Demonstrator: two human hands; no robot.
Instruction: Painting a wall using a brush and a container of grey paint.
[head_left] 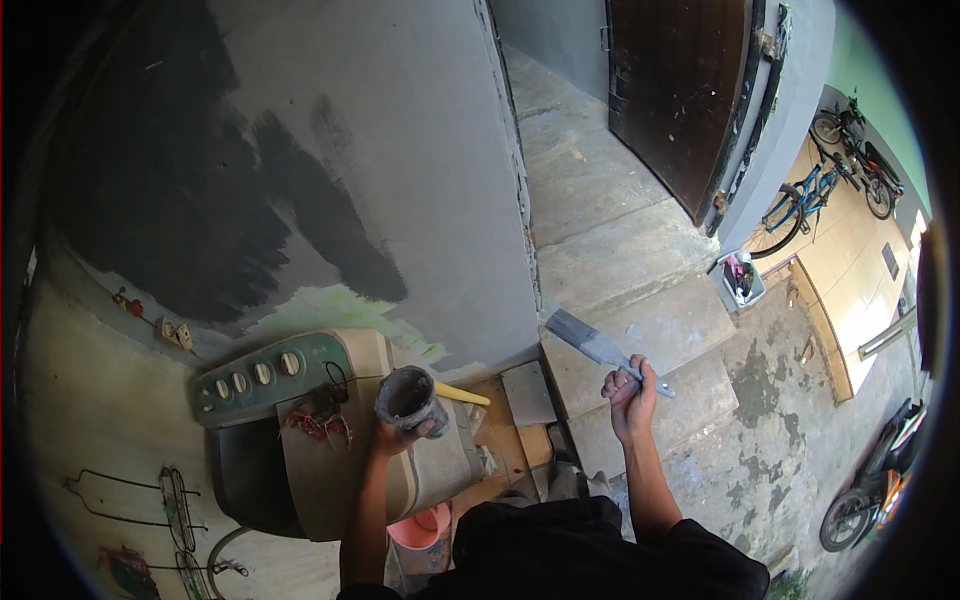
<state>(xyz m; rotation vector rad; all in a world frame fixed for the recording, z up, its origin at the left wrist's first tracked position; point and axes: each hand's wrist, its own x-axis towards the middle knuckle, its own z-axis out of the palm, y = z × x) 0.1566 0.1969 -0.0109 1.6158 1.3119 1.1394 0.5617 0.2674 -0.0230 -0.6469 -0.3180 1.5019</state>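
My left hand [402,437] is wrapped round a round pot [411,402] smeared with grey. Its open top faces up, and the inside looks dark and coated. Out to the right, my right hand [630,392] grips a flat paintbrush [590,340] by its handle, the dark bristle end pointing up and left over the concrete steps. A yellow stick or handle [462,395] shows just beside the pot; whether it touches the pot I cannot tell. Ahead of me stands a grey wall [420,150] with broad dark grey strokes and a pale green patch low down.
A washing machine [345,370] with a green knob panel stands at left, cables on its lid. A pink bucket [420,526] sits below it. Concrete steps [620,310] lead to a dark door [680,90]. At right are a crate [742,282], a blue bicycle [800,205] and motorbikes.
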